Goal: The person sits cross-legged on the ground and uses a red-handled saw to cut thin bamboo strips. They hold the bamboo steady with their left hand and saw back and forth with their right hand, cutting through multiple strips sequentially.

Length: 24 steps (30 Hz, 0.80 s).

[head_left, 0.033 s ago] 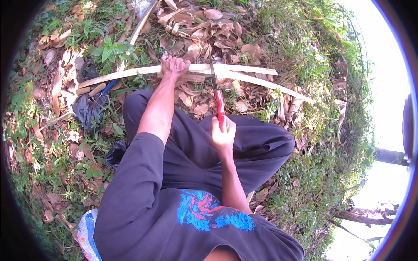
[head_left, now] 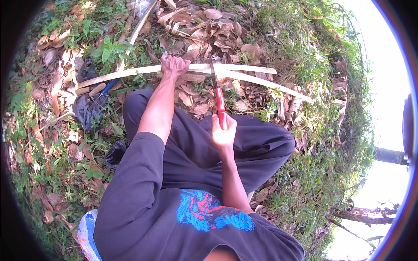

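Two long, pale wooden strips, the upper strip (head_left: 252, 68) and the lower strip (head_left: 274, 85), lie across the ground before my crossed legs and fan apart to the right. My left hand (head_left: 174, 66) is closed over them left of the blade, pressing down. My right hand (head_left: 224, 130) grips the red handle of a hand saw (head_left: 220, 104), its thumb along the handle. The narrow dark blade points away from me and rests across the strips; its teeth are too small to make out. Beneath the strips shows a short brown piece of wood (head_left: 191, 77).
On the left, a dark plastic bag (head_left: 85, 114) lies by wooden-handled tools (head_left: 96, 90) and a blue handle (head_left: 109, 85). Another pale strip (head_left: 141, 27) slants away at the top. Dry leaves (head_left: 209, 32) and grass cover the ground. A blue-and-white packet (head_left: 88, 230) lies at lower left.
My right hand and the saw have slid very slightly forward, away from me. The left hand and the strips stay in place.
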{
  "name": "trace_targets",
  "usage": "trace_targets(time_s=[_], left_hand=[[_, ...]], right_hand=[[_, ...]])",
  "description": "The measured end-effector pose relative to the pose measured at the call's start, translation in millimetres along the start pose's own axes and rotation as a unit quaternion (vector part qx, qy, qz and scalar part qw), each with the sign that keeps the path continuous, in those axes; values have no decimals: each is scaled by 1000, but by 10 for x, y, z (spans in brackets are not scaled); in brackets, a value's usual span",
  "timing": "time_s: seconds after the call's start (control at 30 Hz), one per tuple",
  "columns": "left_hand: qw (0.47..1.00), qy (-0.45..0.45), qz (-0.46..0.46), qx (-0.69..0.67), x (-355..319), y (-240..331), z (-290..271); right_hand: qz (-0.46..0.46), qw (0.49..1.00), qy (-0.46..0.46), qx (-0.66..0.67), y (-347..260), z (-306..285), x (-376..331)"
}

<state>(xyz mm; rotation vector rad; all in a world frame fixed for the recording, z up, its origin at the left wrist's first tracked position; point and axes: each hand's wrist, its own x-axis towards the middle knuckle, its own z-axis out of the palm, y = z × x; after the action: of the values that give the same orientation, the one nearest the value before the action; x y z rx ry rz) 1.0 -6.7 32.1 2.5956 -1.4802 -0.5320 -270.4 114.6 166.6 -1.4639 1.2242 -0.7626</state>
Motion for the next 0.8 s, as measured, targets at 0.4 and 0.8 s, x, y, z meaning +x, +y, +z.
trace_targets(time_s=[0.4, 0.8], left_hand=[[1000, 15, -6, 5, 21, -16, 31], [999, 34, 3, -3, 10, 38, 53]], right_hand=[[49, 996, 34, 72, 58, 128, 150], [-34, 998, 38, -47, 188, 292, 900]])
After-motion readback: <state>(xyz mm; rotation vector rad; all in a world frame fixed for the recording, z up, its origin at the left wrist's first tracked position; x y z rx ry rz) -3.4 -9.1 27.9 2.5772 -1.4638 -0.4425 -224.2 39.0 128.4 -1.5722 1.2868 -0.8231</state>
